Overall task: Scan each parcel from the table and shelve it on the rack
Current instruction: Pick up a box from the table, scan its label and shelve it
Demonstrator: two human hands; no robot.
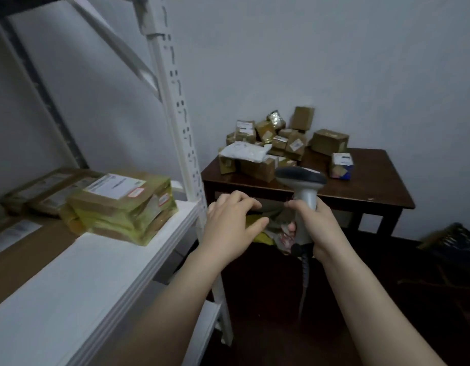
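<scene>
as the white rack [96, 273] fills the whole left side, its shelf is the biggest thing in view. a few parcels already lie on it, the nearest a yellow-taped parcel [123, 204] close to the front edge. the dark wooden counter [373, 186] stands just past the rack's upright, against the wall. it carries the pile of parcels [281, 146], which i judge not yet scanned, heaped loosely on one another. the scanner [301, 180] is held upright in front of the counter, its coiled cable hanging down. the right hand [318, 223] is wrapped round the scanner's grip. the left hand [231, 220] hovers beside it, fingers loosely bent and holding nothing. something yellowish shows below the hands, too dim to name.

with one hand free, pulling a box from low in the heap could tip the upper ones off the counter. the dangling cable could snag on the counter's corner. sliding the next parcel in carelessly could knock the yellow-taped parcel off the shelf.
</scene>
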